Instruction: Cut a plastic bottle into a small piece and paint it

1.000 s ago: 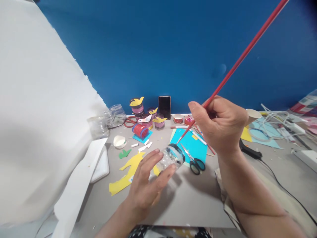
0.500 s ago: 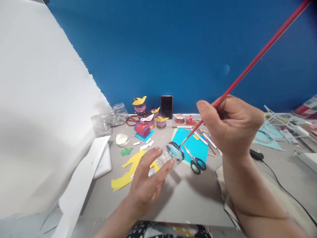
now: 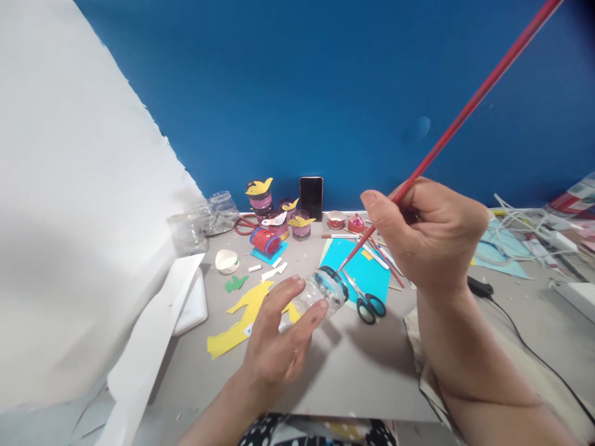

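My left hand (image 3: 281, 337) grips a clear plastic cup-like piece (image 3: 320, 292), tilted with its rim toward the upper right. Dark paint rings that rim. My right hand (image 3: 427, 232) is closed around a long red paintbrush (image 3: 453, 133), whose tip touches the painted rim. Beneath and behind the clear piece lies a blue paper sheet (image 3: 374, 272), with black-handled scissors (image 3: 369, 306) on its near edge. Yellow cut paper (image 3: 227, 341) lies left of my left hand, partly hidden by it. A green paper scrap (image 3: 236, 284) sits farther left.
Painted pots with yellow paper shapes (image 3: 260, 197) stand by the wall beside an upright phone (image 3: 311, 198). A red-wrapped roll (image 3: 264, 241) lies before them. Clear plastic pieces (image 3: 188, 232) are at back left, a white paper strip (image 3: 153, 341) at left, tangled white cables (image 3: 525, 229) at right.
The clear piece has turned slightly in my left hand, so its dark rim shows differently. The brush tip stays at the rim. The whole view has shifted a little.
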A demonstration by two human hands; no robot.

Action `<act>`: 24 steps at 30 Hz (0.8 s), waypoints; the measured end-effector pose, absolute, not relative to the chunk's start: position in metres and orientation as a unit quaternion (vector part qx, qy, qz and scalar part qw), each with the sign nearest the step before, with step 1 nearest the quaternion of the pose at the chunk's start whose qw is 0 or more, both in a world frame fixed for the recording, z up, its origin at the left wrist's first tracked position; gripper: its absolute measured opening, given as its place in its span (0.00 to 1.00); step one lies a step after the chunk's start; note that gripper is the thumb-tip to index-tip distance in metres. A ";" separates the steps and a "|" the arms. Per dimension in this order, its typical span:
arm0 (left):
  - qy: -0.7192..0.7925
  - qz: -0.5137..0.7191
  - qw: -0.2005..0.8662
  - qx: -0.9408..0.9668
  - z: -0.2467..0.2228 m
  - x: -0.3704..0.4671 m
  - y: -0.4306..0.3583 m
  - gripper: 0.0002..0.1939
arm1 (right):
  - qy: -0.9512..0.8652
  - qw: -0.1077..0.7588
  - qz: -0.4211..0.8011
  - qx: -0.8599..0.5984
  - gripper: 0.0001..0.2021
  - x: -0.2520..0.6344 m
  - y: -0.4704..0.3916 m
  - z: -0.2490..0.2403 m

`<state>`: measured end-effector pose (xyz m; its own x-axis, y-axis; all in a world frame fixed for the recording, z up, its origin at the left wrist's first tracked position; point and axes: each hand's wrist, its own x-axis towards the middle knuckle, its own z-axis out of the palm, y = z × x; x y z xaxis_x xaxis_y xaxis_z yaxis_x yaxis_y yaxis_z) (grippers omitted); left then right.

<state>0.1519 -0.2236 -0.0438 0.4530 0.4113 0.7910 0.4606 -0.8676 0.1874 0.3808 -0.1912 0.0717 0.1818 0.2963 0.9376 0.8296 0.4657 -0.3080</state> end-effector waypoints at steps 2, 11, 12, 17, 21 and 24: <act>-0.260 -0.463 0.020 -0.847 -0.045 0.151 -0.221 0.33 | -0.604 0.608 -0.222 -0.466 0.25 0.381 -0.192 0.072; -0.278 -0.482 0.004 -0.831 -0.048 0.145 -0.221 0.33 | -0.591 0.630 -0.226 -0.450 0.24 0.373 -0.193 0.070; -0.279 -0.482 0.004 -0.830 -0.048 0.145 -0.222 0.33 | -0.592 0.631 -0.228 -0.447 0.24 0.372 -0.193 0.069; -0.291 -0.491 -0.004 -0.821 -0.053 0.147 -0.226 0.33 | -0.612 0.610 -0.246 -0.439 0.25 0.368 -0.196 0.068; -0.309 -0.505 -0.045 -0.804 -0.052 0.146 -0.228 0.31 | -0.625 0.586 -0.257 -0.446 0.22 0.367 -0.201 0.067; -0.329 -0.520 -0.109 -0.781 -0.051 0.143 -0.227 0.28 | -0.626 0.592 -0.262 -0.434 0.20 0.365 -0.203 0.063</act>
<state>0.1434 -0.2267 -0.0512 0.2436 0.6271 0.7398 0.4007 -0.7597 0.5121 0.3652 -0.2027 0.0635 0.0782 0.2339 0.9691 0.8540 0.4859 -0.1862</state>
